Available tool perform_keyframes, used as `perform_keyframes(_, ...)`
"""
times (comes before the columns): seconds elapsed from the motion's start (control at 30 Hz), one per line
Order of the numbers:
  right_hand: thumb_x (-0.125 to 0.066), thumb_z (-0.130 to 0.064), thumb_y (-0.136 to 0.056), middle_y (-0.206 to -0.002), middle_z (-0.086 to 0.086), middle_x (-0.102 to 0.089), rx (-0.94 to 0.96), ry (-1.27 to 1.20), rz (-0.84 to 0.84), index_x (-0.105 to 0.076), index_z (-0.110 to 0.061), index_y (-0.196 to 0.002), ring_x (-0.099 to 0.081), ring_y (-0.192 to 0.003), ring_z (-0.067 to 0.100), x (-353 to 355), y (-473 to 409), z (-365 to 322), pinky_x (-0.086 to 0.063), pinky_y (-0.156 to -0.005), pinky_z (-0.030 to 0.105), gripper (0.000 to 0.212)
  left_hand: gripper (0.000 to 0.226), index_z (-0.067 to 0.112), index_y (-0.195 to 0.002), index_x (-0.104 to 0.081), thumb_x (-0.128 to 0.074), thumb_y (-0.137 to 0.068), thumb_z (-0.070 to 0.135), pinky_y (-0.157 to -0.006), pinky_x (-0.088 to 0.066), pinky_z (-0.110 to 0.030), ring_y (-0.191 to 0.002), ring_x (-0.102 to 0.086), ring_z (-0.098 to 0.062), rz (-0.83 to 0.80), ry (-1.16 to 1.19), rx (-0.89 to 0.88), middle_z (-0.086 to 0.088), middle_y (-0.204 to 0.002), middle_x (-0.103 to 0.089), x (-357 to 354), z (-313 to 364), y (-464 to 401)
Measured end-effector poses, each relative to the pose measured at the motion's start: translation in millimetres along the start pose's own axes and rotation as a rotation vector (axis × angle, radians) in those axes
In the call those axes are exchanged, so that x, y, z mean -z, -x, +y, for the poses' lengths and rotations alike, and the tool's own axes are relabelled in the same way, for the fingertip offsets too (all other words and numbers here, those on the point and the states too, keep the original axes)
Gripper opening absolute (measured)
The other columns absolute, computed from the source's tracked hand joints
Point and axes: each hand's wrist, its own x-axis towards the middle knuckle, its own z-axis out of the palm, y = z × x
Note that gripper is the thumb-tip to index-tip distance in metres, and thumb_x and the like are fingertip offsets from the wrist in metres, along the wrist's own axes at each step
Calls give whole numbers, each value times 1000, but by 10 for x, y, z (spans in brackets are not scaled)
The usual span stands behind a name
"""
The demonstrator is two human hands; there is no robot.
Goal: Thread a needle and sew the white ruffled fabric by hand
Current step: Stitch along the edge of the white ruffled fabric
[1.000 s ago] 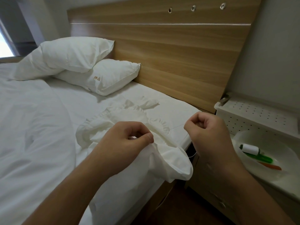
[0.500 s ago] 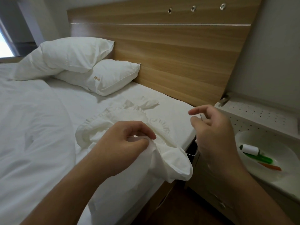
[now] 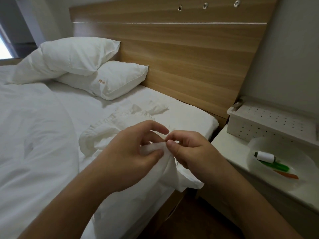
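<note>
Now the right hand (image 3: 193,152), out by the nightstand half a second ago, has come back to the white ruffled fabric (image 3: 124,125) at the bed's near right edge, fingertips pinched at the fold the left hand (image 3: 134,152) grips. Likely the next stitch begins. Open room lies rightward, short of the bowl (image 3: 255,145). The needle cannot be seen.

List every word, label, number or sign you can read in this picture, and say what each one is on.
Lower white pillow: a small gold embroidered mark of two characters near its front edge, too small and seen upside down, so not readable.
White thread spool in the white round bowl: no label visible.
Nothing else in the head view carries text.
</note>
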Motion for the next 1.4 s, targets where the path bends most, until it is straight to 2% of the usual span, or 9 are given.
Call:
perform_keyframes(0.27,-57,-28,-104,-65,-15,-61,4,31,46,-68,-20,-92,-58,-61,-1,-10,-32,70,-41,-57,14,19,33,36,-114,-71,-78,-92,13,-88,-63,-49,-90,-78,-14,30,61,95,12,-93,-82,-3,-37,-6)
perform_keyframes(0.53,-58,-24,-104,-66,18,-52,48,-9,67,-66,-20,-95,-43,-54,11,60,-13,62,-38,-51,22,13,11,32,-105,-79,-76,-95,27,-87,-65,-47,-87,-77,-16,52,89,146,11,-93,-80,40,-84,-55)
perform_keyframes(0.63,-58,-23,-104,-65,16,-52,51,-10,71,-66,-20,-95,-43,-52,8,74,-8,61,-38,-50,19,13,15,30,-101,-80,-78,-94,17,-82,-64,-51,-82,-75,-24,93,132,132,7,-91,-80,31,-75,-43)
perform_keyframes(0.77,-58,-19,-104,-55,-5,-53,30,-52,65,-67,-16,-97,-49,-51,2,82,-14,64,-39,-50,13,12,19,30,-102,-79,-80,-91,14,-76,-62,-36,-79,-75,-17,129,154,105,6,-90,-80,41,-48,-28)
perform_keyframes(0.9,-57,-21,-105,-56,-12,-53,3,-88,64,-70,-17,-98,-49,-51,1,82,-32,67,-38,-49,13,15,20,29,-102,-79,-82,-90,13,-73,-60,-31,-82,-75,-17,121,148,81,6,-89,-80,37,-50,-20)
perform_keyframes(1.03,-60,-26,-102,-56,-6,-51,29,-215,-1,-72,-14,-101,-44,-49,3,91,15,-11,-36,-49,16,17,21,29,-105,-78,-83,-90,16,-76,-63,-34,-85,-78,-16,103,134,47,6,-88,-81,36,-44,-17)
perform_keyframes(1.13,-69,-30,-96,-61,23,-47,66,-153,-18,-74,-22,-97,-38,-50,14,74,38,-30,-35,-49,20,9,21,29,-107,-76,-83,-89,21,-79,-65,-41,-86,-79,-15,86,124,31,5,-88,-81,47,-32,-18)
perform_keyframes(1.3,-70,-21,-96,-57,15,-46,74,-150,25,-73,-21,-90,-39,-53,20,75,28,21,-38,-52,23,7,18,29,-105,-78,-82,-90,22,-79,-66,-38,-80,-79,-11,96,99,82,7,-83,-81,44,-29,-14)
perform_keyframes(1.4,-70,-20,-97,-59,21,-47,90,-152,19,-73,-22,-89,-39,-53,21,75,30,18,-38,-52,25,8,14,34,-104,-79,-80,-90,34,-68,-60,-32,-72,-74,-12,66,48,112,5,-78,-76,43,-44,-26)
